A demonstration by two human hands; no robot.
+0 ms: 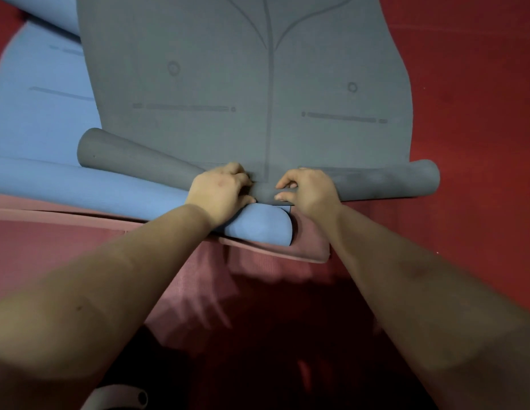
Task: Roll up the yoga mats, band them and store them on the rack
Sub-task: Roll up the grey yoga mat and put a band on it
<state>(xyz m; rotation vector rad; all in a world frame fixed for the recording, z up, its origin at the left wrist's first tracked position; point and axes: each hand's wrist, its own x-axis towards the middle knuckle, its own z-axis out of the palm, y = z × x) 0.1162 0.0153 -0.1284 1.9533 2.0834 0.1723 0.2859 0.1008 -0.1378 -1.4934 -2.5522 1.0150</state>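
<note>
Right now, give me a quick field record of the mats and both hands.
grey mat: near end started in a loose roll, the rest flat
left hand: grips roll near its middle
right hand: grips roll beside the left
blue mat: under the grey, near edge curled
pink mat: lowest, flat
bands, rack: not in view

txt: none legible | grey mat [228, 84]: alignment lines/circles only, no lettering

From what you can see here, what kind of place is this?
Probably a yoga or exercise room. Several yoga mats lie overlapped on a red floor: a grey mat with printed alignment lines, a blue mat and a pink mat. Both hands, left hand and right hand, grip the grey mat's roll.
</note>
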